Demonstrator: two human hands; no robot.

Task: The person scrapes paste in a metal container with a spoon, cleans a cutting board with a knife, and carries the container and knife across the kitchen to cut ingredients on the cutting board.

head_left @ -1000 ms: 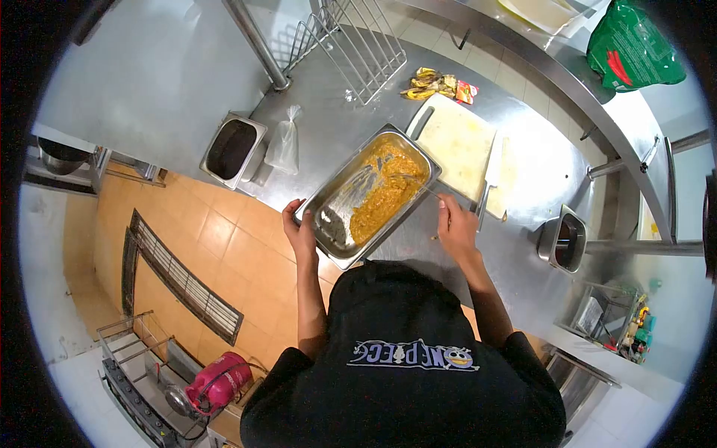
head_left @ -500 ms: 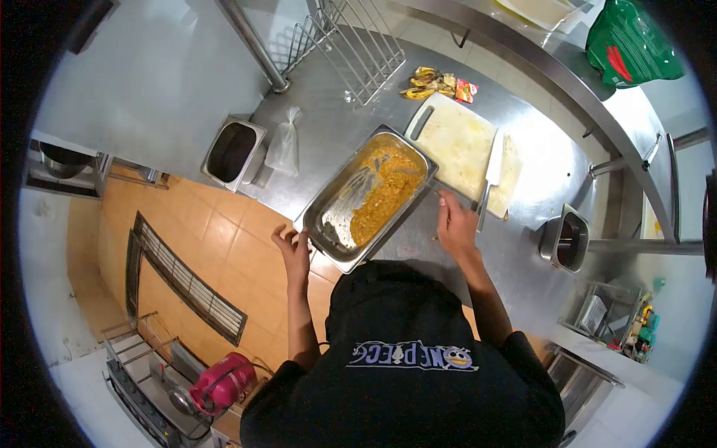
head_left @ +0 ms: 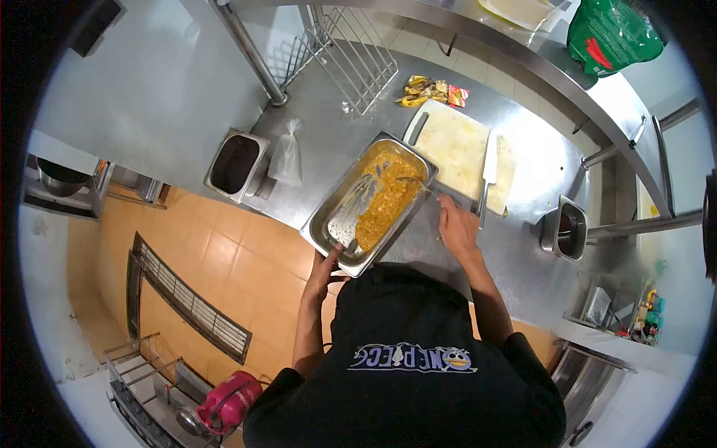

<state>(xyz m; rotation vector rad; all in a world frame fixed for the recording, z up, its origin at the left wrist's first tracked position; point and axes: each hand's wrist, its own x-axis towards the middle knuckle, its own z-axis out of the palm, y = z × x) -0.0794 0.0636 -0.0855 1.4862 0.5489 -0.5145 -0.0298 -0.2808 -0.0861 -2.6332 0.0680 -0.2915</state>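
Observation:
A deep rectangular steel pan (head_left: 317, 216) sits at the counter's near edge, tilted across my view. Lumpy yellow-brown mash (head_left: 387, 201) lies along its right side, and bare metal shows on the left. At the pan's near left corner, my left hand (head_left: 326, 270) grips the rim, thumb over the edge and fingers underneath. Just beyond the right rim, my right hand (head_left: 458, 224) is closed around the handle of a thin metal utensil (head_left: 409, 179), a fork or spoon. Its head rests in the mash; its exact shape is hard to make out.
A white cutting board (head_left: 455, 145) with a knife (head_left: 489, 168) on it lies right of the pan. Banana peels (head_left: 422, 91), a wire rack (head_left: 355, 63), a plastic bag (head_left: 286, 157), and steel containers (head_left: 236, 166) stand around. A raised shelf (head_left: 538, 67) borders the far side.
My left hand has shifted right along the pan's near end, and its thumb now reaches over the rim. The utensil's head now shows in the mash near the right rim.

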